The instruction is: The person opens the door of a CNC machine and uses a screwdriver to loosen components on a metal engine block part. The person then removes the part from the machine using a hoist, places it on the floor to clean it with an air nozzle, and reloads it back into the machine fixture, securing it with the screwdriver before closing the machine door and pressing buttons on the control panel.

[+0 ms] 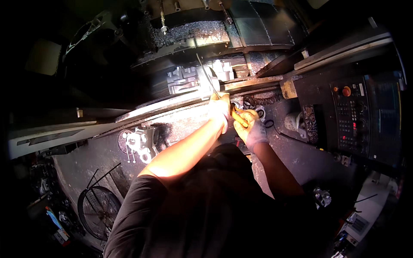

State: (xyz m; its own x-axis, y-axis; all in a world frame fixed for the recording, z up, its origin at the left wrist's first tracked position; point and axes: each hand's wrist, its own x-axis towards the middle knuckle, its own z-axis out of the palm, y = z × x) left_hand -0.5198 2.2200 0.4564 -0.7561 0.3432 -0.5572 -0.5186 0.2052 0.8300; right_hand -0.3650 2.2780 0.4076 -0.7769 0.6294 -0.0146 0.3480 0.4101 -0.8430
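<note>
My left hand, in a pale glove, is closed around the lower end of a long thin rod. The rod slants up and left, in front of brightly lit grey metal castings. Just right of it my right hand, also gloved, grips a yellow-handled tool with a dark front end. Whether the rod and this tool are one piece is hidden between my hands. Glare washes out the area around my left hand and the castings' middle.
A metal rail crosses below the castings; metal chips lie beyond. A control panel stands right, near a pale cylindrical container and dark coiled hose. Left are another metal part and a floor fan.
</note>
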